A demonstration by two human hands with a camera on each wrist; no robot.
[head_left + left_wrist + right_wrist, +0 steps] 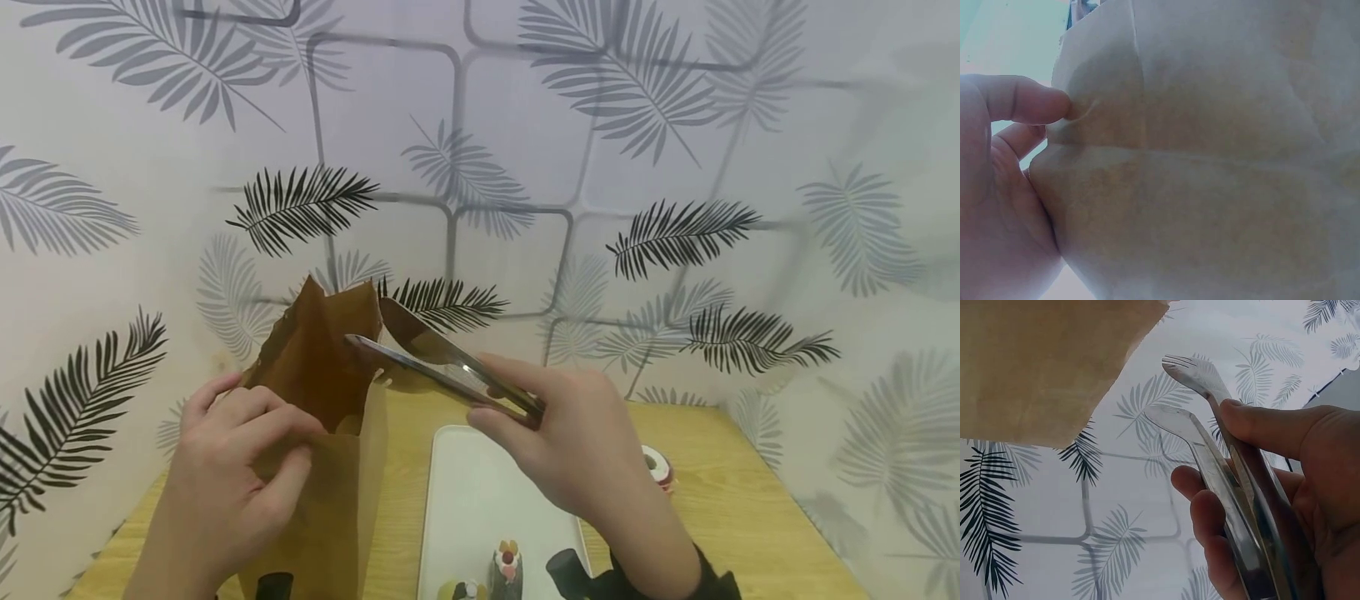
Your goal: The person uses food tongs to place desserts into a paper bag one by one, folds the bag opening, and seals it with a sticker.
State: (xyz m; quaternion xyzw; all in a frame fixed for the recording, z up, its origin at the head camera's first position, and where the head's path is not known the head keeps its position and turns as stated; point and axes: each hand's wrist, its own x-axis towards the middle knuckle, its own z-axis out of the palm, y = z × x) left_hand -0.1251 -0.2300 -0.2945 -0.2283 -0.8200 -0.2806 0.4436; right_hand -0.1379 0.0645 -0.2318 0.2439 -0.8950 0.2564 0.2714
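A brown paper bag (333, 517) stands upright on the left with its mouth open. My left hand (232, 475) grips its near upper edge; in the left wrist view the thumb (1035, 103) presses on the paper wall (1191, 206). My right hand (581, 437) holds metal tongs (450, 375), fingers curled round both arms. Their tips point left at the bag's mouth, one overlapping the opening in the head view. In the right wrist view the tongs' ends (1191, 372) are spread apart with nothing between them, beside the bag (1035, 369).
A white rectangular tray (480, 483) lies on the wooden table (742, 508) below my right hand. Small decorated cakes, one topped with cream and fruit (507, 567), sit at its near end. Right of the tray stands a round white-topped pastry (657, 467). A leaf-patterned curtain (510, 167) hangs behind.
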